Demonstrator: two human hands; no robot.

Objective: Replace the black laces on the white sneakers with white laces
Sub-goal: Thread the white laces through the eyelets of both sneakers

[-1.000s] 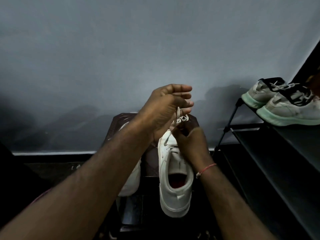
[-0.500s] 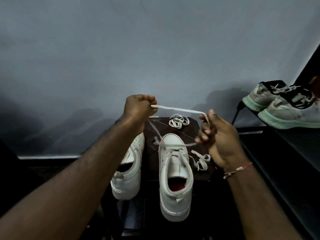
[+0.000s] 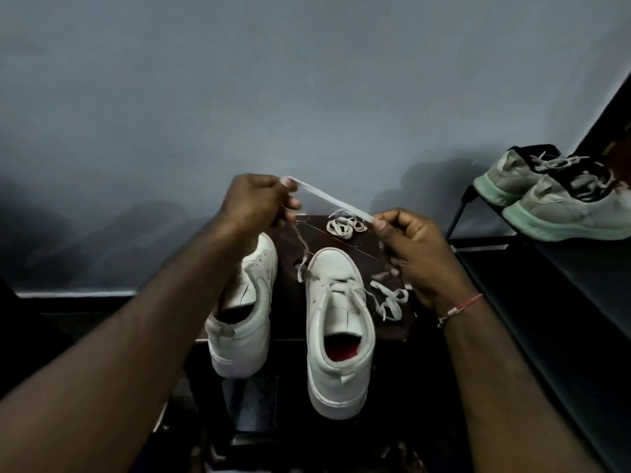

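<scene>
Fingers of left hand (image 3: 254,203) and right hand (image 3: 415,249) pinch flat white lace (image 3: 327,198) taut over smooth sneaker (image 3: 333,268) (coiled lace (image 3: 345,227) beyond).

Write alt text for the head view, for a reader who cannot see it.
A left hand and a right hand pinch a white lace stretched above a white sneaker on a dark stool. A second white sneaker lies tilted beside it, a coiled lace lies behind, and grey sneakers sit on a black rack.
</scene>
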